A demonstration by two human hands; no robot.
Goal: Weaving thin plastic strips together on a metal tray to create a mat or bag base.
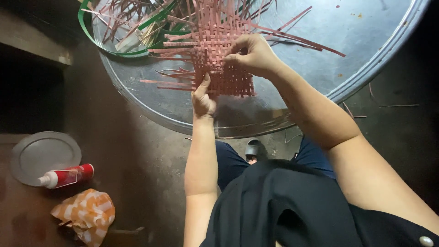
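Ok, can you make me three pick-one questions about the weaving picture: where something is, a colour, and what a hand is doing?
1. Where does the woven mat lie?
A. on a round metal tray
B. on the floor
C. on a chair

2. What colour are the mat's strips?
A. blue
B. reddish pink
C. yellow

3. What is the right hand doing?
A. hanging free
B. holding a cup
C. pinching the mat's strips

Answers:
1 A, the mat rests on the tray.
2 B, all its strips look reddish pink.
3 C, its fingers are closed on the weave, while the left hand presses the mat's near edge.

Home craft corner: woven strips (219, 55), floor clutter
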